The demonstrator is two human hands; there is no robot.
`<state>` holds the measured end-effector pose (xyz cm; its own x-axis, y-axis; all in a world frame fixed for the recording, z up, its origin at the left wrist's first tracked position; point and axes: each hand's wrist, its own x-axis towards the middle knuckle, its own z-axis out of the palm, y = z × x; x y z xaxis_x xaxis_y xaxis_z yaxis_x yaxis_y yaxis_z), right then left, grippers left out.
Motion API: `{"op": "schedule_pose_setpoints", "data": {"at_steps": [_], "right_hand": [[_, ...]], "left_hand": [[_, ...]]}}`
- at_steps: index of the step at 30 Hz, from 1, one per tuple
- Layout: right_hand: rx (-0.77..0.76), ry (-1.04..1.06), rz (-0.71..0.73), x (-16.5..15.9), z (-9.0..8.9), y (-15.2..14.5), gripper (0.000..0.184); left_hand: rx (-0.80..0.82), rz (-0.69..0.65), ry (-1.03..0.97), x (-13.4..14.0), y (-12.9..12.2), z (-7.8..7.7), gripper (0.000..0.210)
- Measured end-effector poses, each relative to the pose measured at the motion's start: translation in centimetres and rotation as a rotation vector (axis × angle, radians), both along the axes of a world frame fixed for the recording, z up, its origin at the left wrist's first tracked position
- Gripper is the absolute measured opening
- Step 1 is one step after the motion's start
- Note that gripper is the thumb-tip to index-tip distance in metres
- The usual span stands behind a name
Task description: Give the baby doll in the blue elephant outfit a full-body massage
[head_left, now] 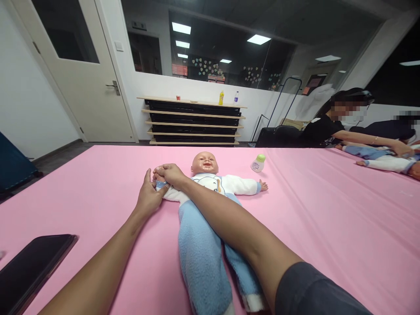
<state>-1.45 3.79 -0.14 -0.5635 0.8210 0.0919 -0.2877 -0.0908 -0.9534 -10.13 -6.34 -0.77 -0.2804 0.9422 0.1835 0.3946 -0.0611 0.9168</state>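
Face-up on the pink-covered counter (328, 227) lay the doll (201, 236), the left hand (149, 195) grasping its sleeve cuff (161, 185), the right hand's (175, 176) fingers pinching its wrist area; shelves (193, 124) stood beyond.

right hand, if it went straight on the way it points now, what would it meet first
The doll's hand, which the right hand seems to touch; beyond it, probably the left hand, though depth is unclear.

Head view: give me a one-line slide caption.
Left hand and right hand hold the sleeved arm of a baby doll lying face-up on pink cloth.
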Motion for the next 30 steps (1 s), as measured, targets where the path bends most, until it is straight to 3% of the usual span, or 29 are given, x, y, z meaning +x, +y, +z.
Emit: {"op": "schedule_pose_setpoints", "data": {"at_steps": [9, 15, 18, 30], "right_hand": [[-0.07, 0.067, -0.039, -0.2, 0.4, -0.2, 0.032], [-0.096, 0.08, -0.005, -0.1, 0.7, -0.3, 0.006], [-0.096, 0.064, -0.02, -0.1, 0.6, -0.3, 0.003], [-0.034, 0.062, -0.107, -0.5, -0.4, 0.7, 0.028]], "left_hand": [[-0.004, -0.01, 0.004, 0.0, 0.0, 0.1, 0.11], [-0.011, 0.025, 0.034, -0.4, 0.3, -0.3, 0.107], [-0.015, 0.018, 0.015, -0.4, 0.3, -0.3, 0.109], [0.002, -0.018, 0.007, -0.3, 0.3, -0.3, 0.111]]}}
